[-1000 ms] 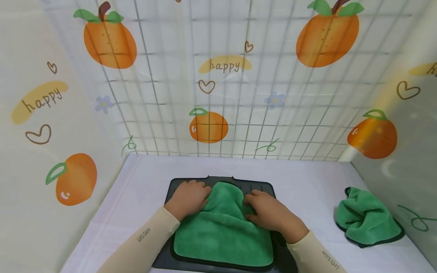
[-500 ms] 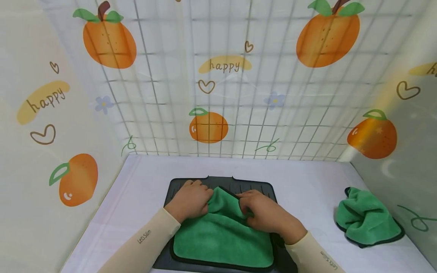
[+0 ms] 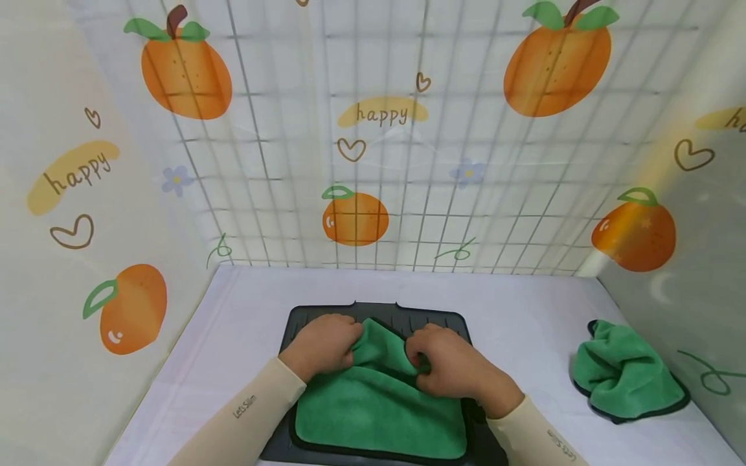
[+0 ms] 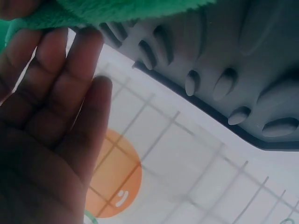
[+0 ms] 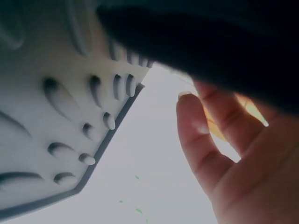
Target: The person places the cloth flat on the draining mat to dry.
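Observation:
A green plush towel (image 3: pixel 379 414) with black edging lies over a dark ridged tray (image 3: pixel 445 318), its far part gathered up between the hands. My left hand (image 3: pixel 323 343) pinches the gathered part from the left; the left wrist view has the fingertips against the green pile (image 4: pixel 131 9), above the tray's studs (image 4: pixel 191 81). From the right, my right hand (image 3: pixel 445 359) pinches the towel near its black far edge, thumb and index bent together. In the right wrist view the shadowed towel (image 5: pixel 196 46) hides some fingertips of the right hand (image 5: pixel 233 135).
A second green towel (image 3: pixel 626 369) with black edging lies crumpled on the white table (image 3: pixel 524 304) at the right. Behind the table stands a wire grid (image 3: pixel 373 162) under a translucent sheet printed with oranges. Printed sheets (image 3: pixel 46 291) also flank the left and right.
The towel's far edge has been folded over toward me, so its black border now slants between the hands. The right hand has shifted slightly left and closed on the cloth.

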Motion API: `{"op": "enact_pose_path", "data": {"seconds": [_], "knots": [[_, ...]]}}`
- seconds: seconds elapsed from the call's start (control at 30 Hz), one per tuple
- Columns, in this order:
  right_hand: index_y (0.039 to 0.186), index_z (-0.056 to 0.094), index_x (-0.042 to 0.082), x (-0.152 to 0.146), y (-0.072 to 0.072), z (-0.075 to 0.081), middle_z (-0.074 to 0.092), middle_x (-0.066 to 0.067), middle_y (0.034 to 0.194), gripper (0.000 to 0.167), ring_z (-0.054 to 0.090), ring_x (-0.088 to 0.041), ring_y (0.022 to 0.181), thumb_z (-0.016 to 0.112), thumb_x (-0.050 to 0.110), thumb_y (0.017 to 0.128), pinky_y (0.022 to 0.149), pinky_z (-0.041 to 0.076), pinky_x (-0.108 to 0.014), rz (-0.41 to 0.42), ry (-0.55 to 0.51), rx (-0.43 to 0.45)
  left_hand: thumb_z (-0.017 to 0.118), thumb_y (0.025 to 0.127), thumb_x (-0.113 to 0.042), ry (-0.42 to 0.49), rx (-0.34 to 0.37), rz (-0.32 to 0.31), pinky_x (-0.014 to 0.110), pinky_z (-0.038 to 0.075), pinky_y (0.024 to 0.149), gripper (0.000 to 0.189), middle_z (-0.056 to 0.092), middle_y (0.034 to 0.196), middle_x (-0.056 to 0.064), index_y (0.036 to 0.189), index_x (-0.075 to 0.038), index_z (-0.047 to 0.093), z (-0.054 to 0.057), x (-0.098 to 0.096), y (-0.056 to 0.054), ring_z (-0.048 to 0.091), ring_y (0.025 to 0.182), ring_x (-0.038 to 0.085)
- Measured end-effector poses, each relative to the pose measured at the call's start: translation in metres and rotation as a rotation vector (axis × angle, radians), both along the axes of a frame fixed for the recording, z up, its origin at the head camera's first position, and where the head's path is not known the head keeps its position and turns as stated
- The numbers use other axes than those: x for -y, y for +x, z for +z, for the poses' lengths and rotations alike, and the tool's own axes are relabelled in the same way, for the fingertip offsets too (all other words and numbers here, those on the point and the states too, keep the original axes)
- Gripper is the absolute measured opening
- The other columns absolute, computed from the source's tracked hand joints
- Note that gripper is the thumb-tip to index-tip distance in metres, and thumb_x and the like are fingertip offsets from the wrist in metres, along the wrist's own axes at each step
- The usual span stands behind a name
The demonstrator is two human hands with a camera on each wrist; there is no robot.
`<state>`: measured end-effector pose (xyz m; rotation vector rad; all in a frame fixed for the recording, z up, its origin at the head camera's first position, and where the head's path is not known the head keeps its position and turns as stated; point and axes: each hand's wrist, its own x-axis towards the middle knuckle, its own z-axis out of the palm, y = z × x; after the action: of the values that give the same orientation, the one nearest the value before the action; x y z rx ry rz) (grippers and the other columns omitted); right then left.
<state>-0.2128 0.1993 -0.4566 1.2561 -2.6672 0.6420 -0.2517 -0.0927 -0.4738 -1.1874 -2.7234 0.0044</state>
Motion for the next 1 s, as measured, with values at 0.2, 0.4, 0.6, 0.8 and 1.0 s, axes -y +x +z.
{"op": "enact_pose_path", "data": {"seconds": [0.2,0.4,0.6,0.8,1.0], "knots": [[0.078,0.054,0.023,-0.002,-0.001,0.0,0.049,0.005,0.073,0.027,0.043,-0.009,0.073,0.072,0.006,0.068,0.066,0.039,-0.03,-0.006,-0.034,-0.024,0.07,0.091,-0.011,0.032,0.044,0.027,0.027,0.044,0.064,0.011,0.051,0.08,-0.005,0.095,-0.017,0.063,0.0,0.003,0.0,0.048,0.068,0.009],[0.086,0.06,0.019,-0.006,0.0,0.004,0.056,0.002,0.081,0.032,0.044,-0.009,0.071,0.057,-0.008,0.069,0.064,0.042,-0.028,-0.009,-0.073,0.045,0.07,0.095,-0.011,0.043,0.034,0.031,0.026,0.044,0.06,0.01,0.051,0.083,-0.005,0.1,-0.017,0.064,-0.002,0.006,-0.002,0.048,0.066,0.008],[0.092,0.063,0.021,-0.011,-0.003,0.005,0.058,0.006,0.087,0.033,0.046,-0.008,0.07,0.071,-0.009,0.079,0.064,0.045,-0.027,-0.013,-0.078,0.021,0.063,0.106,-0.011,0.083,-0.017,0.029,0.024,0.045,0.059,0.007,0.052,0.087,-0.004,0.106,-0.018,0.064,-0.006,0.01,-0.004,0.051,0.066,0.008],[0.084,0.054,0.021,-0.015,-0.006,0.002,0.05,0.007,0.079,0.036,0.041,-0.006,0.07,0.08,-0.004,0.081,0.062,0.042,-0.027,-0.023,-0.095,-0.019,0.053,0.112,-0.014,0.102,0.014,0.072,0.031,0.057,0.082,0.031,0.067,0.119,0.003,0.143,-0.015,0.057,-0.003,0.013,-0.001,0.07,0.097,0.017],[0.1,0.052,0.021,-0.018,-0.007,0.005,0.05,0.008,0.079,0.036,0.042,-0.006,0.067,0.076,0.0,0.083,0.062,0.043,-0.028,-0.08,-0.091,0.041,0.056,0.111,-0.014,0.1,-0.015,0.094,0.032,0.057,0.082,0.025,0.066,0.111,0.005,0.131,-0.012,0.071,0.0,0.016,-0.004,0.069,0.095,0.018]]}}
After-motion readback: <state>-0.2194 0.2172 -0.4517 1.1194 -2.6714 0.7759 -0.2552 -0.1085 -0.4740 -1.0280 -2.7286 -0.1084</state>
